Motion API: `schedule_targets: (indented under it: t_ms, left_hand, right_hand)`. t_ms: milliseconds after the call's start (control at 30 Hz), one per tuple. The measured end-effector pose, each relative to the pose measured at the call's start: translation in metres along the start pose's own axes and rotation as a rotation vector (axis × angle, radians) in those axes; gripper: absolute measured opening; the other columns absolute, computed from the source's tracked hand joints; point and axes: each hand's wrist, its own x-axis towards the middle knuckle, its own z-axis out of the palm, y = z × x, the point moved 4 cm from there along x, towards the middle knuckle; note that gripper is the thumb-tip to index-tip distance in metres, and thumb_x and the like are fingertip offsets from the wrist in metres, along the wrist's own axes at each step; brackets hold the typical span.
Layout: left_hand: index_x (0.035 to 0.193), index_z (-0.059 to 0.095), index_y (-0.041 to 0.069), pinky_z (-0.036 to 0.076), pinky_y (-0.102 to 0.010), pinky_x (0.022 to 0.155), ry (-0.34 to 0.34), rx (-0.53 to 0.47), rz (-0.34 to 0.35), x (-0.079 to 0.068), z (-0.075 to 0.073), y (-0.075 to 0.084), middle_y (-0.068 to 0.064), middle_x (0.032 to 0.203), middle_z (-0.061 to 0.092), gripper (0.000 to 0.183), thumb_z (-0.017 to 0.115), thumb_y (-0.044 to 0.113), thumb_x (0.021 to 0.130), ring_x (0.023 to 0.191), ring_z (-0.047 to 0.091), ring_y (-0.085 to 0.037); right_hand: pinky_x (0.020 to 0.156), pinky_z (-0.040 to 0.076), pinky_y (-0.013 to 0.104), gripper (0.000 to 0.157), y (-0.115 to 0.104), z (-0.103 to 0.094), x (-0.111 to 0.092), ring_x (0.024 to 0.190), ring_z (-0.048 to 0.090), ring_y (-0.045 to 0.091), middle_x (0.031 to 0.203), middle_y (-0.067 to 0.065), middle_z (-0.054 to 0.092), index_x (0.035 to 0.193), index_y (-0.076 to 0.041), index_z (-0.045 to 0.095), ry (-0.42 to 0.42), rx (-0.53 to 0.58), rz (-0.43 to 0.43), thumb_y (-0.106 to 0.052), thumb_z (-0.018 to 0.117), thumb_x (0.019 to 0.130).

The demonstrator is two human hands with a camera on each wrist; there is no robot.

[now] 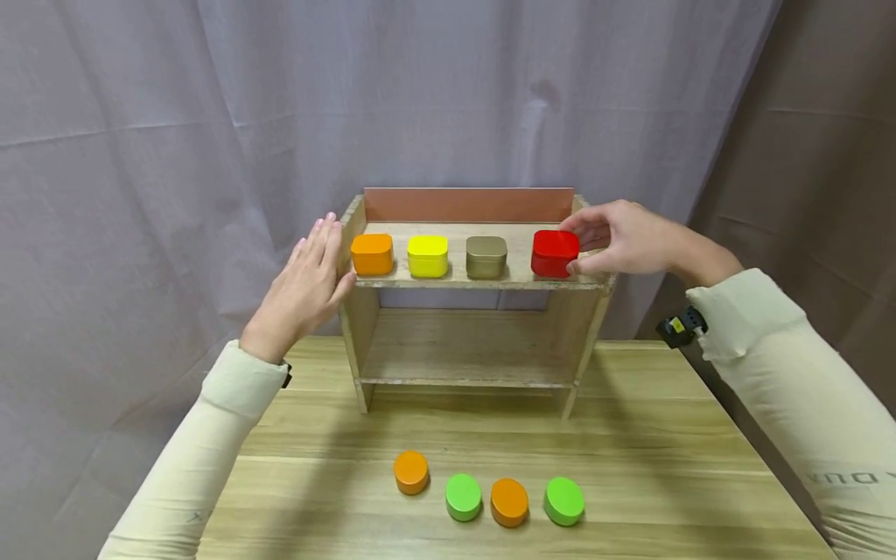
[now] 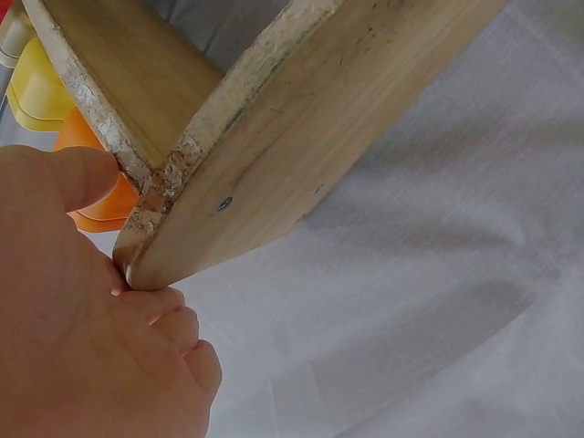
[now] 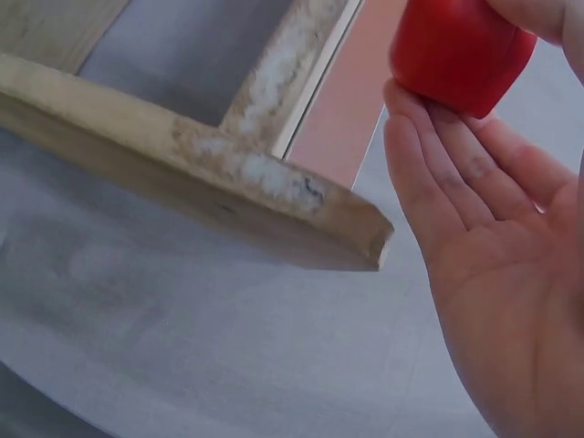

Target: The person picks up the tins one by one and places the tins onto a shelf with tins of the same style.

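Observation:
A wooden two-tier shelf stands on the table. On its top board sit a rounded orange box, a yellow box and a bronze box, with a red box at the right end. My right hand pinches the red box between thumb and fingers; the right wrist view also shows this red box. Against the shelf's left side panel lies my left hand, fingers straight. Its thumb is at the board's front edge, beside the orange box.
In front of the shelf, two round orange containers and two round green ones stand on the wooden table. A brownish-pink strip runs along the shelf's back. Grey curtain hangs behind.

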Motion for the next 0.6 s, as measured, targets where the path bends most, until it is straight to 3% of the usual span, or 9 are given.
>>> schedule_targets:
  t_ms: [133, 333, 533, 600]
  left_hand:
    - [0.168, 0.007, -0.004, 0.016, -0.060, 0.134, -0.006, -0.004, 0.002, 0.000, 0.001, 0.001, -0.022, 0.178, 0.005, 0.076, 0.045, 0.032, 0.111, 0.166, 0.009, -0.040]
    - [0.168, 0.008, -0.003, 0.015, -0.060, 0.134, -0.003, -0.001, 0.000, -0.002, 0.002, 0.002, -0.021, 0.178, 0.005, 0.077, 0.045, 0.033, 0.111, 0.166, 0.008, -0.040]
    - [0.168, 0.009, -0.003, 0.016, -0.060, 0.134, 0.004, -0.008, 0.003, -0.001, 0.003, 0.001, -0.021, 0.178, 0.006, 0.077, 0.046, 0.033, 0.111, 0.166, 0.009, -0.039]
    - [0.168, 0.009, -0.003, 0.015, -0.060, 0.134, 0.004, -0.008, 0.003, -0.002, 0.003, 0.001, -0.021, 0.178, 0.005, 0.077, 0.046, 0.034, 0.111, 0.166, 0.009, -0.039]
  right_hand:
    - [0.085, 0.054, 0.008, 0.051, 0.005, -0.001, 0.005, 0.112, 0.074, 0.029, 0.124, 0.017, 0.077, 0.138, 0.001, 0.064, -0.045, -0.003, 0.022, -0.013, 0.078, 0.091]
    - [0.094, 0.061, 0.023, 0.051, 0.010, 0.002, 0.008, 0.112, 0.074, 0.028, 0.124, 0.015, 0.076, 0.138, 0.000, 0.064, -0.095, -0.015, 0.034, -0.014, 0.076, 0.092]
    - [0.088, 0.057, 0.013, 0.050, 0.009, 0.003, 0.011, 0.112, 0.075, 0.028, 0.123, 0.017, 0.077, 0.138, 0.002, 0.064, -0.107, 0.004, 0.040, -0.011, 0.076, 0.091]
    - [0.090, 0.060, 0.018, 0.051, 0.009, 0.003, 0.013, 0.111, 0.075, 0.029, 0.123, 0.019, 0.076, 0.137, 0.005, 0.063, -0.117, 0.002, 0.037, -0.010, 0.077, 0.091]
